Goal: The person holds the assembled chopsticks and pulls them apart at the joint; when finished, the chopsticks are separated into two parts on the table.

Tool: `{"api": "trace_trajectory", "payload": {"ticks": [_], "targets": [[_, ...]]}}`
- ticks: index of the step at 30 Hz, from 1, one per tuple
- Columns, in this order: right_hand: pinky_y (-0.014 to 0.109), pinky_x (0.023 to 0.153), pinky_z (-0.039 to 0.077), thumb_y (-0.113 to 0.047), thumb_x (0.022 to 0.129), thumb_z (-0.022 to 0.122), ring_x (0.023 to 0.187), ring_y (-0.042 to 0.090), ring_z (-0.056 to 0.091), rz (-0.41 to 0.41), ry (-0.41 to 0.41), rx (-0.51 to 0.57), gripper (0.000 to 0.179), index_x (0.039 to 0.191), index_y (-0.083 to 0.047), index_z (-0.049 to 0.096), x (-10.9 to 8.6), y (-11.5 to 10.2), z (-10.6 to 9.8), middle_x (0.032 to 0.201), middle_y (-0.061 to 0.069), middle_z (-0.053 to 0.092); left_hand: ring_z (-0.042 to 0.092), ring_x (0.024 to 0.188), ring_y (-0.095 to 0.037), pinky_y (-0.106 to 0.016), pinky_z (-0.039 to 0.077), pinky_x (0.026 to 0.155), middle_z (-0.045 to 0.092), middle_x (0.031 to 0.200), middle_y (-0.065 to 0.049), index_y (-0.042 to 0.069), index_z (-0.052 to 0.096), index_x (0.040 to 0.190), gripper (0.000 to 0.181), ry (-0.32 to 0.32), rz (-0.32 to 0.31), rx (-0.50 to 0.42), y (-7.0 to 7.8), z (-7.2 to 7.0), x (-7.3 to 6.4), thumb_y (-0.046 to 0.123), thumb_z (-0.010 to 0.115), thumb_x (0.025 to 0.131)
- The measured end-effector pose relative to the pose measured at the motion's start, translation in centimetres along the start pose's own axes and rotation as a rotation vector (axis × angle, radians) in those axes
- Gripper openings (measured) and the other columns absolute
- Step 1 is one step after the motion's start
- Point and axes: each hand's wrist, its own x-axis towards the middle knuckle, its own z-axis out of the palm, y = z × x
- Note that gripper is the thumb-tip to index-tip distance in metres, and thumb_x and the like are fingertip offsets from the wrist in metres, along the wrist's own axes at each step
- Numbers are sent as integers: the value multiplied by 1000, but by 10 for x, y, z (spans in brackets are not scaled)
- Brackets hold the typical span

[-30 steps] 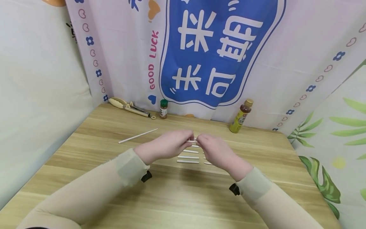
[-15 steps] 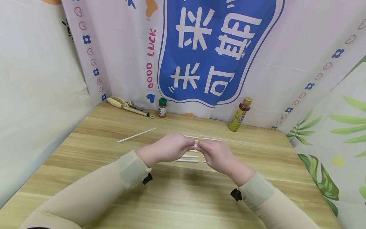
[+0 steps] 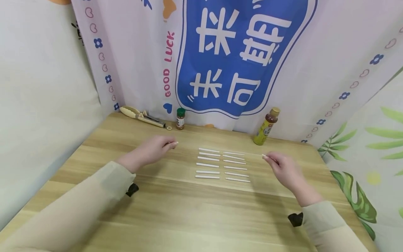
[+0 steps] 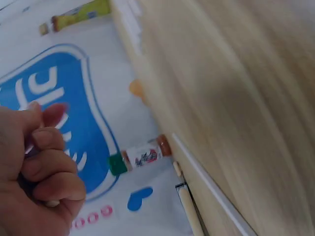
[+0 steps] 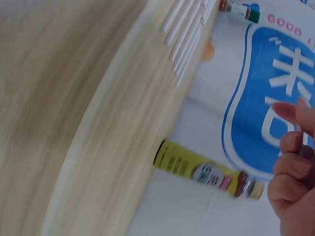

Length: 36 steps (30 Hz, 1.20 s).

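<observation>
My left hand (image 3: 154,149) is raised over the left part of the table, fingers curled and thumb against the index finger. A small pale tip (image 3: 176,142) shows at its fingertips; it pinches a thin white stick piece, mostly hidden in the fist. On the right, my right hand (image 3: 284,171) has a similar grip, with a white tip (image 3: 263,155) at the thumb and a thin sliver (image 5: 301,140) between the fingers. Between the hands lie two columns of short white sticks, thicker pieces (image 3: 207,164) left and thinner ones (image 3: 235,168) right.
A long white stick (image 4: 211,182) lies on the table (image 3: 201,217), hidden behind the left hand in the head view. Along the back stand cream-handled tongs (image 3: 141,117), a green-capped spice jar (image 3: 180,119) and a yellow-labelled bottle (image 3: 266,127). A printed cloth (image 3: 141,70) hangs behind.
Both hands were together over the columns with a white piece between their fingertips. They have since moved apart, left hand to the left, right hand to the right, uncovering the short sticks.
</observation>
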Motion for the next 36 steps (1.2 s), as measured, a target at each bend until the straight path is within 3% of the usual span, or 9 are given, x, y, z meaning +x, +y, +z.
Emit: {"api": "trace_trajectory", "payload": {"ticks": [4,6,8,11,16,19,24,29,36], "targets": [[52,85,50,-7,101,55,101,33,65,-19,-186,11,22,117,-3,69,2,-5,2,108,12,68,62,93,-24,-46,49,89,66,100,-10,2,64,115,23,-99,38,18,14,15,7,13,46,105],[49,85,51,-3,100,53,101,31,64,-23,-250,58,24,120,-1,67,5,-12,7,110,11,66,62,91,-24,-43,50,88,65,99,-12,1,62,116,22,-142,70,12,27,27,11,5,46,102],[44,80,52,1,100,52,92,25,64,-13,-302,108,21,116,0,66,6,-18,15,102,9,66,61,86,-18,-38,51,85,66,94,-7,2,65,113,20,-160,111,46,39,39,15,1,51,99],[37,69,50,3,98,55,77,16,59,-6,-361,140,12,103,-3,64,5,-25,27,88,5,64,56,69,-13,-32,51,69,62,78,0,7,67,98,11,-190,153,115,54,56,20,4,57,97],[31,61,44,0,95,61,68,10,49,-35,-474,85,16,87,-12,55,1,-35,46,75,-3,55,48,60,-11,-29,44,56,52,68,6,16,56,76,20,-218,240,245,74,78,24,9,64,93],[31,63,43,-1,91,66,70,11,48,-90,-487,31,21,82,-14,53,0,-40,56,76,-5,50,48,61,-11,-29,44,58,50,67,8,17,55,72,24,-232,285,292,81,89,25,11,70,89],[34,67,43,0,87,69,74,14,46,-165,-442,-26,24,79,-14,52,-1,-46,65,78,-5,46,49,60,-11,-29,45,58,51,65,8,18,56,69,25,-261,298,327,87,102,30,13,75,85],[33,66,41,1,86,68,71,13,45,-168,-455,-26,25,76,-14,51,0,-47,68,75,-6,46,50,60,-11,-30,43,56,50,65,9,19,52,69,28,-248,323,361,88,110,34,14,76,83],[33,65,41,0,87,68,70,13,47,-125,-500,-13,24,77,-14,53,0,-46,70,72,-6,49,49,61,-12,-30,43,56,50,65,8,19,51,69,28,-242,300,364,91,112,36,14,74,83]]}}
